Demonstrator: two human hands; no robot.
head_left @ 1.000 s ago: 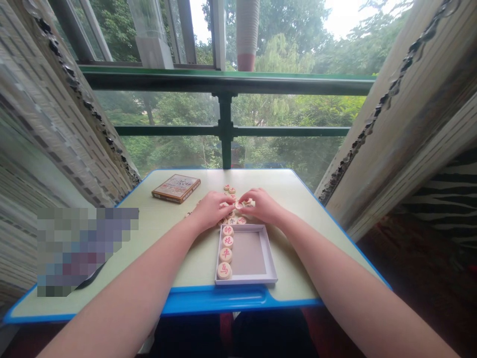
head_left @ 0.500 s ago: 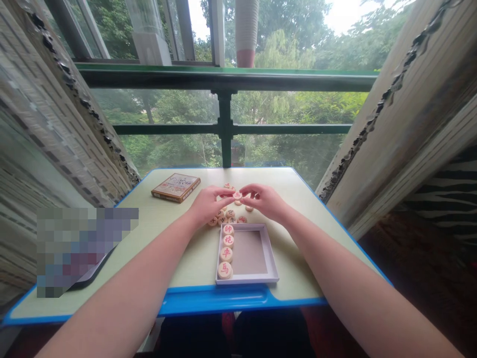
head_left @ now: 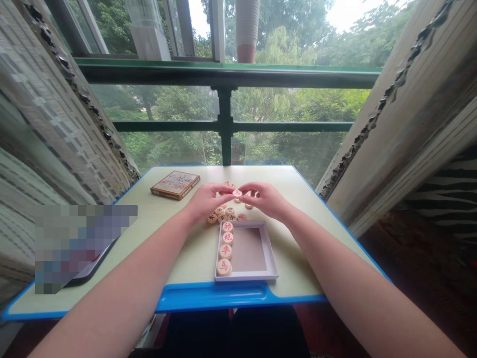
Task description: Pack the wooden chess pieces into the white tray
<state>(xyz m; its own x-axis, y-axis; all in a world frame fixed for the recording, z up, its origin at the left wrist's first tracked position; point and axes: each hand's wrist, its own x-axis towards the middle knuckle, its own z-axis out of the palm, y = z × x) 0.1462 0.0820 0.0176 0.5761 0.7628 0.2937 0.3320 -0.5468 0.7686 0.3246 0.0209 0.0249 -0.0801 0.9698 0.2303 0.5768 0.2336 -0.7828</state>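
Note:
Between the fingertips of my left hand (head_left: 208, 199) and my right hand (head_left: 264, 196) is a round wooden Chinese chess piece (head_left: 237, 193) with a red character facing me. Both hands pinch it from opposite sides, above the far half of the table. Several loose pieces, among them a dark-lettered piece (head_left: 212, 218) and a red-lettered piece (head_left: 242, 217), lie under and around the hands, some partly hidden. Nearer me sits a shallow white box tray (head_left: 271, 251). A column of red-lettered pieces, with a horse piece (head_left: 224, 267) at the near end, lines its left side.
A patterned flat box (head_left: 175, 185) lies at the table's far left. On the left, a blurred-out object (head_left: 89, 253) rests on a dark-edged device. The pale table (head_left: 298, 268) has a blue rim and stands against a green-railed window (head_left: 227, 77), with curtains on both sides.
The held piece has tilted slightly, and its red character shows more clearly. Both hands stay at nearly the same spot. The whole view has shifted slightly.

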